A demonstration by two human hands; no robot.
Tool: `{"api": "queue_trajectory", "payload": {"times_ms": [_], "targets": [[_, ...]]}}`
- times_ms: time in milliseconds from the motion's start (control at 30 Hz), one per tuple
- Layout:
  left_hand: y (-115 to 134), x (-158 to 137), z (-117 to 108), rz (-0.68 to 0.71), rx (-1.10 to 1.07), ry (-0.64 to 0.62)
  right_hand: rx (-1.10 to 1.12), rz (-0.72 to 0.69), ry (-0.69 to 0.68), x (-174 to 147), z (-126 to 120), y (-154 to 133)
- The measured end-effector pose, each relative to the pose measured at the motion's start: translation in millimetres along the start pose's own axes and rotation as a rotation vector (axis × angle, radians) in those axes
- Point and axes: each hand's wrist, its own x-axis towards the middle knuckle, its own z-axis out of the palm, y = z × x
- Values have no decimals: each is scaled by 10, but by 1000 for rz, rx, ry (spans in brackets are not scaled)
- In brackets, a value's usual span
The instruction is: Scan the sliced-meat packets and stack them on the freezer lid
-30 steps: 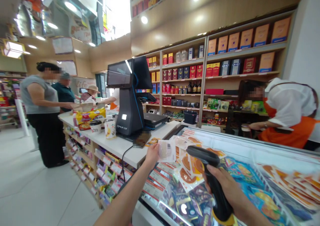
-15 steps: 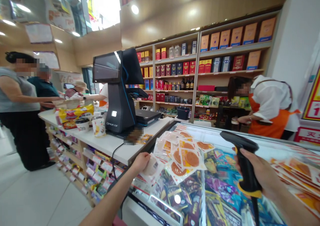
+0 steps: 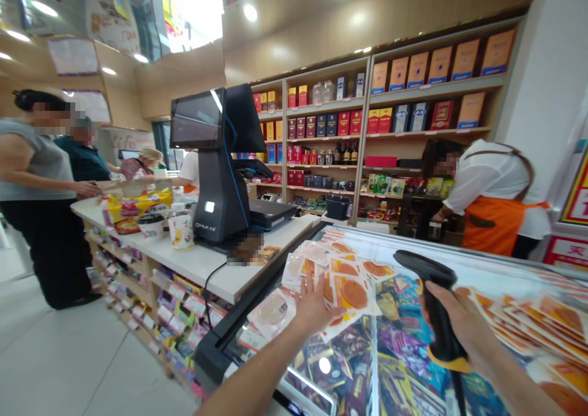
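Observation:
My right hand (image 3: 454, 318) is wrapped round the grip of a black and yellow barcode scanner (image 3: 436, 306), its head tilted up to the left. Fingers spread, my left hand (image 3: 313, 306) lies over a loose pile of flat snack packets (image 3: 351, 290) with round orange-brown pieces in clear and white wrap. One pale packet (image 3: 272, 313) rests just left of that hand, apart from it. The pile sits on the glass top of a freezer (image 3: 340, 361), through which colourful wrapped goods show. More such packets (image 3: 537, 324) are stacked at the right, beyond my right forearm.
A cash register (image 3: 215, 177) stands on the white counter (image 3: 220, 281) at left, beside paper cups (image 3: 181, 229) and yellow snack bags (image 3: 140, 211). A co-worker in an orange apron (image 3: 491, 226) bends at the back right. Other people stand across the counter. Shelves with boxes line the wall.
My left hand has let go of the pale packet at the pile's left edge and moved right over the pile, fingers opening. The scanner has shifted slightly left in my right hand.

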Motion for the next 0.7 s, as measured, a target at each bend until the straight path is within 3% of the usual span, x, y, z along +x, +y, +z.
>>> {"api": "queue_trajectory", "payload": {"times_ms": [133, 367, 533, 700], "targets": [[14, 250, 224, -130, 55, 80, 27, 21, -4, -64, 11, -13], [46, 642, 253, -58, 69, 56, 88, 52, 15, -98, 36, -33], [255, 780, 392, -3, 72, 24, 66, 95, 16, -72, 90, 24], [491, 994, 474, 27, 103, 12, -19, 35, 11, -42, 119, 83]]}}
